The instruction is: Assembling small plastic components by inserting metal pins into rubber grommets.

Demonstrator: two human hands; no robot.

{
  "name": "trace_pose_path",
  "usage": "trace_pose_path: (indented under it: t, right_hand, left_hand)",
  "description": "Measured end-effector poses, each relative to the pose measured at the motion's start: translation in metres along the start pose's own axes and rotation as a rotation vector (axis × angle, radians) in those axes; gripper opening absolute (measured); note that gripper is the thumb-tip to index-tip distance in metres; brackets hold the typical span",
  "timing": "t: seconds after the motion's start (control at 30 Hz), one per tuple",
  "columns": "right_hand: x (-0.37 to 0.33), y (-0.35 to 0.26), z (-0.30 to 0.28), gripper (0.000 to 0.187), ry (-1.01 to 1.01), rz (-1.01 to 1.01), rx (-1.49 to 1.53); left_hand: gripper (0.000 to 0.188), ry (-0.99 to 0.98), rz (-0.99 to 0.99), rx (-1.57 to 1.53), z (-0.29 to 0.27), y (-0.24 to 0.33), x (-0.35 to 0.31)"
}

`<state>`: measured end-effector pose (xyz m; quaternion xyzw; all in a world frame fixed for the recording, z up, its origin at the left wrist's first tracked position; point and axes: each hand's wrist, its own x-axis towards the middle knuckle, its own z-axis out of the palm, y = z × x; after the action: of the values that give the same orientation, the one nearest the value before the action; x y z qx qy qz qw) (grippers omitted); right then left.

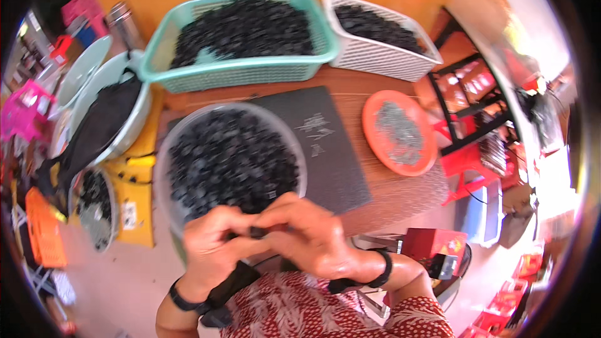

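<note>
Fingers (275, 220) hide black part (258, 233) (blurred).

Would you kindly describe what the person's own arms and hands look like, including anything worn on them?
Both hands are bare, with no gloves. The left hand has a thin black band at the wrist, and a broader black strap runs beside it. The right hand has a black band around its wrist. The forearms are uncovered; a red garment with small white dots shows below them.

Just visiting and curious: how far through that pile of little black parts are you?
Done: unclear; teal basket and white basket both hold black pieces. In hand: left hand and right hand pinch one small black part. Left: the round clear tub is heaped full.
</note>
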<state>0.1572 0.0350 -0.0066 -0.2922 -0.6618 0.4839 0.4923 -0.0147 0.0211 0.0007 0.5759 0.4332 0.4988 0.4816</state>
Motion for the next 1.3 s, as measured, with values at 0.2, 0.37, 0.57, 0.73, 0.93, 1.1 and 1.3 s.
trace_pose_path:
  t: [0.2,0.37,0.57,0.73,0.93,1.1,1.3]
  right_hand:
    - [0.012,-0.015,-0.009,0.042,-0.012,-0.222,-0.266]
    - [0.016,0.004,-0.02,0.033,0.107,-0.318,-0.438]
    - [0.064,0.017,-0.108,0.02,0.32,0.036,-0.518]
    - [0.164,0.039,-0.277,0.018,0.373,0.059,-1.017]
    - [0.187,0.035,-0.343,0.052,0.664,0.183,-0.998]
    - [0.129,0.046,-0.237,0.019,0.415,0.138,-0.78]
    - [0.052,0.012,-0.127,0.012,0.221,0.195,-0.744]
  left_hand:
    - [0.029,0.096,-0.35,-0.505,0.01,0.016,0.01]
    - [0.033,0.056,-0.368,-0.417,0.019,0.018,0.013]
    - [0.034,0.232,-0.202,-0.077,0.01,0.015,-0.003]
    - [0.024,0.42,-0.199,0.069,-0.029,0.001,-0.021]
    - [0.018,0.391,-0.061,0.29,-0.055,-0.009,-0.028]
    - [0.017,0.154,0.158,0.76,-0.068,0.0,-0.024]
    - [0.014,0.024,0.241,0.909,-0.069,-0.001,-0.021]
